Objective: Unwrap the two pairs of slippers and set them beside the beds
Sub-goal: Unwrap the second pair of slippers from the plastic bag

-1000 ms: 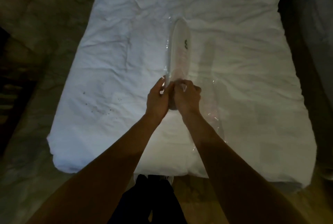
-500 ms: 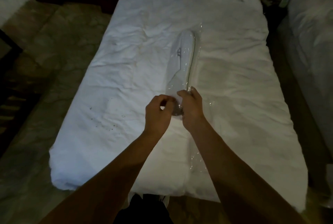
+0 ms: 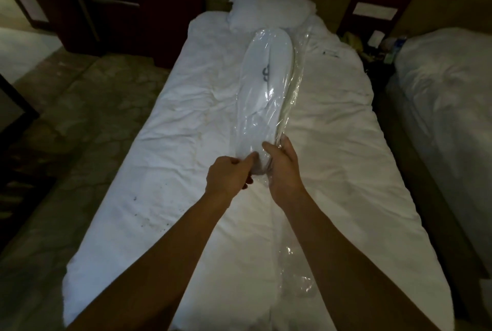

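Note:
A white pair of slippers (image 3: 262, 96) in a clear plastic wrapper is held up above the white bed (image 3: 186, 157), toe end pointing away. My left hand (image 3: 229, 175) pinches the wrapper at the near heel end. My right hand (image 3: 285, 168) grips the same end from the right side, fingers against the plastic. A second clear wrapped item (image 3: 295, 269) lies flat on the bed under my right forearm; its contents are hard to make out.
A pillow (image 3: 269, 8) lies at the head of the bed. A second bed (image 3: 447, 96) stands at the right across a narrow dark gap. A nightstand (image 3: 372, 40) with small items is between the beds. Tiled floor (image 3: 80, 118) runs along the left.
The view has tilted up, showing the pillow and headboard. The wrapped slippers have risen and turned their flat face toward me; both hands stay at the heel end.

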`<state>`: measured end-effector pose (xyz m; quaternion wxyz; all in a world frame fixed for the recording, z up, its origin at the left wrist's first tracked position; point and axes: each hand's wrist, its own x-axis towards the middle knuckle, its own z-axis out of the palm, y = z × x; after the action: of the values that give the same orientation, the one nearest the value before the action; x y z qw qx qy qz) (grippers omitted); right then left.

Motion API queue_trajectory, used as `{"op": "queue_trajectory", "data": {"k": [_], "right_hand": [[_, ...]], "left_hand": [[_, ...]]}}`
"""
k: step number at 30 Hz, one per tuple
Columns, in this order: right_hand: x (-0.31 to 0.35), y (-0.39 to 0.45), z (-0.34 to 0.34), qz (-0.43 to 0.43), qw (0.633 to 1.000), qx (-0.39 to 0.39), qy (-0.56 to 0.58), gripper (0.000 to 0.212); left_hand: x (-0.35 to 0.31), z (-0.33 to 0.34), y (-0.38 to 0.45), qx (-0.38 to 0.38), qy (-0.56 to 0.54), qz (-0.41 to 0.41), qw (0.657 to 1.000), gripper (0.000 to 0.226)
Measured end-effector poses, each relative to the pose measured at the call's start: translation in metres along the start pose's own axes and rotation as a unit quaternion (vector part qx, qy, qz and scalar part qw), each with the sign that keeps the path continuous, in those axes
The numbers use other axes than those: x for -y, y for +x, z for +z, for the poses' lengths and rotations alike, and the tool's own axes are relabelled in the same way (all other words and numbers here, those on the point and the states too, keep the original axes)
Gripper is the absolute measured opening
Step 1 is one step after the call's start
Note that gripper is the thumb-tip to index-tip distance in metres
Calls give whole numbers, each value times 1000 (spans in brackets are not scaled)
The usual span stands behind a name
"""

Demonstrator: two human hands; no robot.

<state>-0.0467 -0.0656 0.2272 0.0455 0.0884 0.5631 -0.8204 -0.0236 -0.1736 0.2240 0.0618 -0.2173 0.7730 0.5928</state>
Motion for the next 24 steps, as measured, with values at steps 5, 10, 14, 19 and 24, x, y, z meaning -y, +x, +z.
{"op": "queue_trajectory", "data": {"k": [5, 10, 14, 19, 24], "right_hand": [[2, 2, 2, 15, 999, -19, 25, 25], [2, 2, -2, 2, 1000, -2, 19, 27], [1, 2, -1, -8, 1000, -3, 12, 32], [0, -1, -6, -24, 1000, 6, 2, 31], [-2, -5, -7, -90, 992, 27, -85, 16]], "left_hand": [[-6, -2, 0, 8, -53, -11, 998, 22], [-4, -3, -2, 0, -78, -31, 996, 32], [-3, 3, -2, -9, -50, -12, 999, 34], [1, 6, -4, -29, -34, 16, 999, 24], [-5, 3, -2, -11, -35, 6, 999, 25]]}}
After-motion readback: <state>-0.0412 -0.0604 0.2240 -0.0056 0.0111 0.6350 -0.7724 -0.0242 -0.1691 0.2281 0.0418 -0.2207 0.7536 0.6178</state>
